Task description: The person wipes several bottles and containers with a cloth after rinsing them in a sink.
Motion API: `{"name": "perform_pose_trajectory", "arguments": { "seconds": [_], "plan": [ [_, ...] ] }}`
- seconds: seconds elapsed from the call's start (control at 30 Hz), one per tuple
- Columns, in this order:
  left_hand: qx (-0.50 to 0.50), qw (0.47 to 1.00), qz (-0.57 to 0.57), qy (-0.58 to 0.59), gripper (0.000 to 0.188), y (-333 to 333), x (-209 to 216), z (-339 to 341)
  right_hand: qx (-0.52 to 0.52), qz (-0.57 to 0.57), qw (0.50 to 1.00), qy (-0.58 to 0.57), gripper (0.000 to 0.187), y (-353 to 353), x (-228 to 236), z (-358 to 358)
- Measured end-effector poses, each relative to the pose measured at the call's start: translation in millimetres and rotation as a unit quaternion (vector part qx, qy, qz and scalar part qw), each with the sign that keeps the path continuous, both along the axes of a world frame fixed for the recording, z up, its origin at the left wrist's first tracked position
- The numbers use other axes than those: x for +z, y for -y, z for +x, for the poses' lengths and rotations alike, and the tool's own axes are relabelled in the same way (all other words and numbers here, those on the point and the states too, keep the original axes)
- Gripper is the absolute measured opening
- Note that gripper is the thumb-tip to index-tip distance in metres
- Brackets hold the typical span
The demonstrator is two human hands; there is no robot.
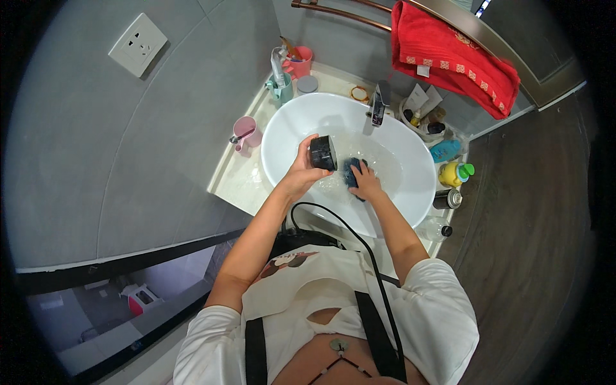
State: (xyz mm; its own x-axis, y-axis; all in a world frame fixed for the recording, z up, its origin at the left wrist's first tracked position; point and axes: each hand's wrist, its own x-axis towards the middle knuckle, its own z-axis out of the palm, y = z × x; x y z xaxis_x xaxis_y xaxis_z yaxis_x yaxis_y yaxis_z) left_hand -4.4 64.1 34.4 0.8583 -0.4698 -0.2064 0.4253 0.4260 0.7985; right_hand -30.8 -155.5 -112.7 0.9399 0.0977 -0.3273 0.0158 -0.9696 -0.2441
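My left hand (299, 173) grips a black, box-shaped block (323, 153), held up over the left half of the white washbasin (420, 176). What kind of thing the block is I cannot make out. In the shallow, bubbly water, the fingers of my right hand (367, 183) are closed on a wet dark blue cloth (350, 170). The cloth lies bunched near the middle of the bowl, partly hidden by those fingers. A metal faucet (380, 106) stands at the back rim, beyond both hands.
A pink cup (248, 130) stands left of the basin; a green cup (280, 90) and a pink one (301, 63) stand behind. Along the right edge are a blue bottle (445, 151), a yellow bottle (451, 174) and other containers. A red towel (449, 58) hangs above.
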Motion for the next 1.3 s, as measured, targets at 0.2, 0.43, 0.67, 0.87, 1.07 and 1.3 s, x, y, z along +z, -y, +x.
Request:
{"name": "perform_pose_trajectory", "arguments": {
  "seconds": [0.2, 0.43, 0.67, 0.87, 1.07, 1.3],
  "plan": [
    [0.003, 0.995, 0.086, 0.052, 0.089, 3.8, 0.1, -0.7, -0.082, 0.182, 0.980, 0.016, 0.054, 29.4, -56.6, 5.6],
    [-0.006, 0.973, 0.204, 0.103, 0.089, -5.5, -6.4, 0.8, -0.253, 0.634, 0.729, 0.044, 0.034, 8.9, 84.0, 21.0],
    [-0.019, 0.946, 0.295, 0.134, 0.083, 4.8, -12.8, 10.7, 0.015, 0.509, 0.838, 0.195, 0.041, -16.4, 162.8, 24.1],
    [-0.036, 0.915, 0.354, 0.189, 0.076, 5.8, 14.2, 12.4, 0.005, 0.583, 0.804, 0.119, 0.052, -35.5, 159.0, 24.4],
    [-0.012, 0.895, 0.367, 0.255, 0.079, 9.7, 9.5, 11.0, -0.074, 0.617, 0.779, 0.076, 0.046, -42.4, 174.9, 31.8],
    [-0.039, 0.846, 0.413, 0.335, 0.085, 15.7, 14.3, 8.9, -0.176, 0.658, 0.731, 0.037, 0.032, -43.0, 165.9, 41.3]
  ]
}}
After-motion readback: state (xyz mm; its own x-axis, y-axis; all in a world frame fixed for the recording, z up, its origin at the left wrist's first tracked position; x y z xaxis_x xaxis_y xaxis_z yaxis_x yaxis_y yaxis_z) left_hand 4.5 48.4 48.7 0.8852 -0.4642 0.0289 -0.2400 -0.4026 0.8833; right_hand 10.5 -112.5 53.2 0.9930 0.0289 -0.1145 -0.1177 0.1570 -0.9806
